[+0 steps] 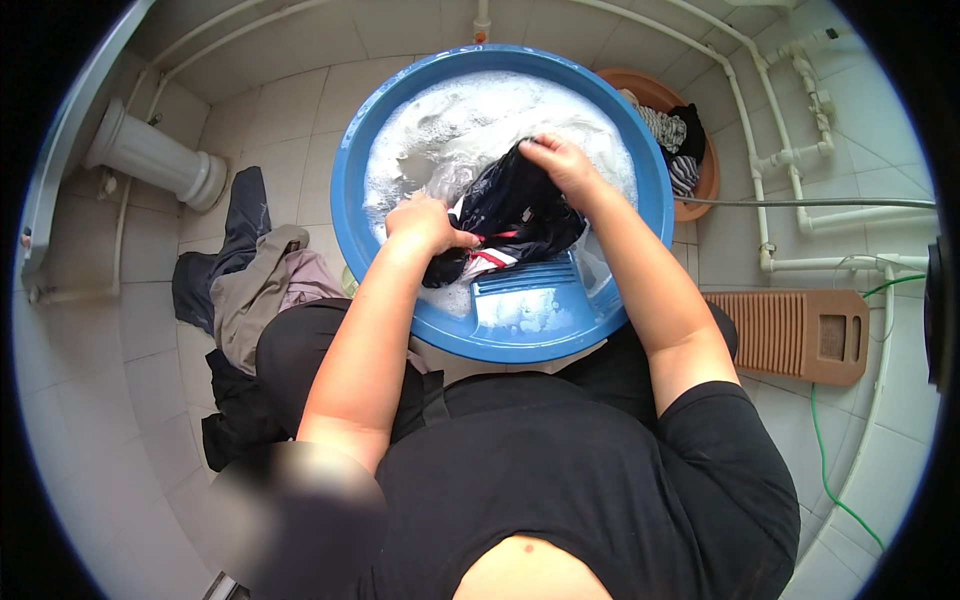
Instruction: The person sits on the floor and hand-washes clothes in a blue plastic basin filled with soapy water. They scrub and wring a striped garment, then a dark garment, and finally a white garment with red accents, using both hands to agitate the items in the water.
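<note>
A wet, dark navy garment (515, 200) with red and white stripes is stretched between my hands over a round blue washtub (350, 215). My left hand (425, 222) grips its near left side, close to the striped part. Farther up and to the right, my right hand (562, 168) pinches the garment's upper edge and lifts it. White suds (500, 105) cover the water around the cloth. The garment's lower part rests against the tub's built-in ribbed washboard (525, 290) on the near side. Its kind is hard to tell while it is bunched up.
At the far right, an orange-brown basin (708, 190) holds striped and black clothes. A brown washboard (785, 335) lies on the right, by a green hose (820, 440) and white pipes (765, 200). Dark, beige and pink clothes (255, 290) lie on the left floor near a white pedestal (160, 160).
</note>
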### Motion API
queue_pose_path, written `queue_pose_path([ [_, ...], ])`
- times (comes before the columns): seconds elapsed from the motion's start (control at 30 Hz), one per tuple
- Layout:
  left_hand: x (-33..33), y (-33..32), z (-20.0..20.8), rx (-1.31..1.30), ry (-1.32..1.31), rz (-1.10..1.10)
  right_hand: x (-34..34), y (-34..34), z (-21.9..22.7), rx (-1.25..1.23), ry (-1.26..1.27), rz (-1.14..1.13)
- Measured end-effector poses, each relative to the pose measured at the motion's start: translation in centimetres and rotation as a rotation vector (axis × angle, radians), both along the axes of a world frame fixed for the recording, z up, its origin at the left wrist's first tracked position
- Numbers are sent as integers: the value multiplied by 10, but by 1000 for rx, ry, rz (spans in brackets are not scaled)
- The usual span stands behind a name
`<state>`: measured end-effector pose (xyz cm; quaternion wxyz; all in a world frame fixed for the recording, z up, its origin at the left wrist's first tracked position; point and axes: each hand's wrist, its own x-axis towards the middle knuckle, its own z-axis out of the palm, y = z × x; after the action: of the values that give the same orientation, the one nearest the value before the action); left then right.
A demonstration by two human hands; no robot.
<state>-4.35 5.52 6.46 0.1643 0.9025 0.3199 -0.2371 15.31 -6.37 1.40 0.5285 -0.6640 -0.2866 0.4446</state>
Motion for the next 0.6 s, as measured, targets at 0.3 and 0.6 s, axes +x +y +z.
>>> queue_pose_path([
  [0.3,4,5,-52,-1316,-1074,786,-29,4,-21,-673,-817,60],
  [0.6,-13,-15,-37,-1567,-1082,836,-147,10,45,568,-944,145],
])
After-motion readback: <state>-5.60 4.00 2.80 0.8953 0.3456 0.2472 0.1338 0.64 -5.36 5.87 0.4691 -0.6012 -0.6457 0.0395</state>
